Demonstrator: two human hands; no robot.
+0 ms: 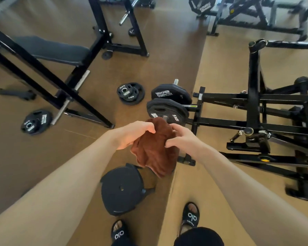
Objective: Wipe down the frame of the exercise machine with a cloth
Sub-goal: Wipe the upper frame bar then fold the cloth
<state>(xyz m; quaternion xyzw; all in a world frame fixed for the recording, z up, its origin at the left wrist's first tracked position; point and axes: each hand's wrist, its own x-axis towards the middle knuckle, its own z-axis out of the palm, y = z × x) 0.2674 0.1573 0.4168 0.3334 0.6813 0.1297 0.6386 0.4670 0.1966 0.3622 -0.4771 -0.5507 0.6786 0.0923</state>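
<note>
While both bare arms reach forward from the bottom corners of the view, the hands meet in mid-air over the floor [167, 55] and share a crumpled brown cloth [154, 148]. The left hand [132, 134] has its fingers curled over the cloth's upper left edge, and the right hand [180, 139] pinches the upper right side with bent fingers; the fingertips of both are partly buried in the folds, so the exact grip is hard to make out. Hanging loose below the hands, the cloth covers part of the black exercise machine frame [252, 103] to the right, whose far side runs out of view at the right edge. Just beyond the cloth, two black weight plates [169, 103] sit on a peg of that frame, the nearer one partly hidden by the cloth. A round black stool [122, 188] stands below the hands, its legs mostly concealed under its seat. Small plates [130, 93] lie on the floor ahead, and another [36, 121] lies to the left beside a padded bench [50, 49], whose frame is cut off at the left edge. Sandalled feet [190, 216] show at the bottom, the left one cropped. Machines at the top of the view are blurred.
</note>
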